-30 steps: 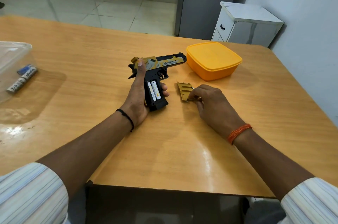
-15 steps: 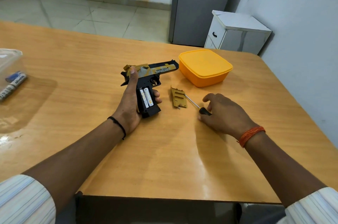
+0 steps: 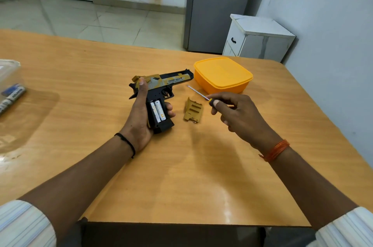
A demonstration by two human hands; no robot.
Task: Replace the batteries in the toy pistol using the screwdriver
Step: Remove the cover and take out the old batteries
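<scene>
Left grip wrapped round the toy pistol, thumb stretched up along its rear, fingers curled under the handle; pistol lying on its side on the wooden tabletop, muzzle toward the far right. Open battery bay in the handle, holding two white batteries side by side. Right grip raised just right of the pistol, fingertips pinched on the yellow-and-black handle of the screwdriver, thin shaft aimed up and left toward the barrel. Between the two grips, flat on the tabletop, the gold battery cover, touching neither. Just beyond the right grip, an orange lidded box, lid on, contents hidden. Far left of the left grip, a clear plastic container at the frame edge, with two spare batteries seen through its wall.
</scene>
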